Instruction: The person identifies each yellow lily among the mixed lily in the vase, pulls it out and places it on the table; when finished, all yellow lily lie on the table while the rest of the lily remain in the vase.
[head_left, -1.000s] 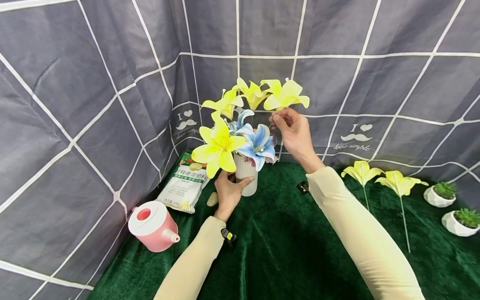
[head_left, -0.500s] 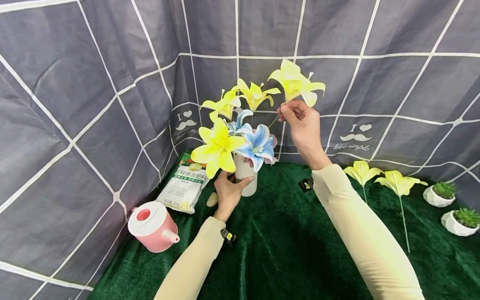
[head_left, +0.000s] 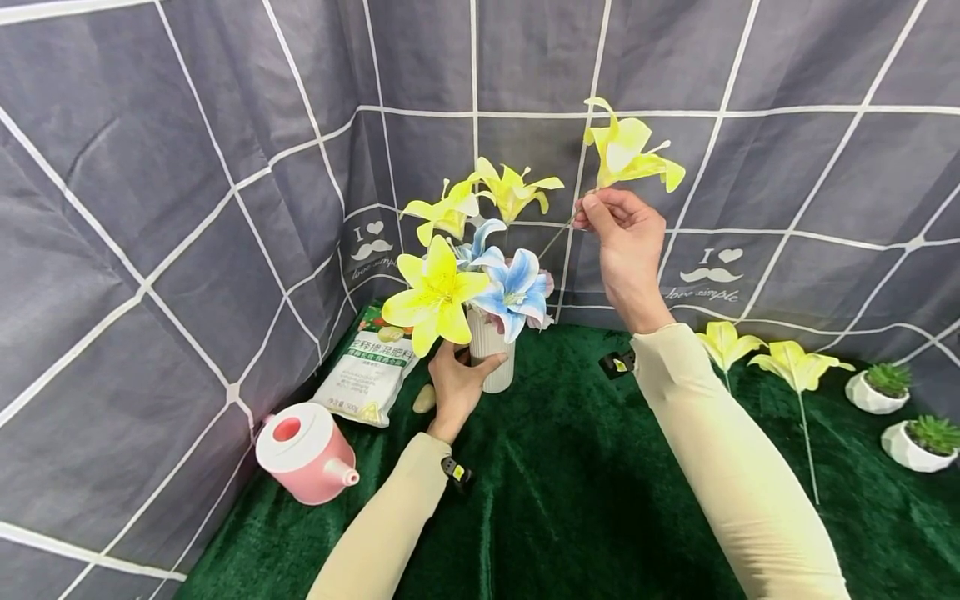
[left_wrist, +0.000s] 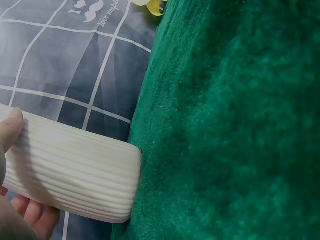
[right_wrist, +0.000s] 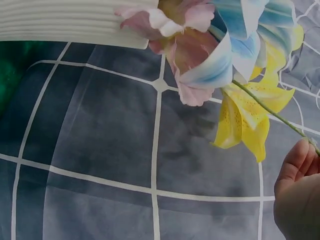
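My left hand (head_left: 457, 383) grips the ribbed white vase (head_left: 497, 367), thumb on the near side and fingers curled behind. The vase (left_wrist: 75, 170) stands upright on the green cloth, holding blue lilies (head_left: 517, 293), yellow lilies (head_left: 437, 296) and a pink flower (right_wrist: 190, 65). Up and to the right of it, my right hand (head_left: 626, 246) pinches the stem of another yellow lily (head_left: 630, 154) just below the bloom. That green stem (right_wrist: 270, 112) slants down toward the bouquet, its lower end hidden behind the blue petals.
A pink and white watering can (head_left: 309, 454), a fertilizer bag (head_left: 371, 367) and a stone (head_left: 424, 398) sit at the left. Two loose yellow lilies (head_left: 799, 367) and two potted succulents (head_left: 930, 442) are at the right. Grey checked curtain (head_left: 810, 175) rises behind.
My right hand has moved up and right with the yellow lily, drawing its bloom away from the others and showing more stem. My left hand has stayed on the vase.
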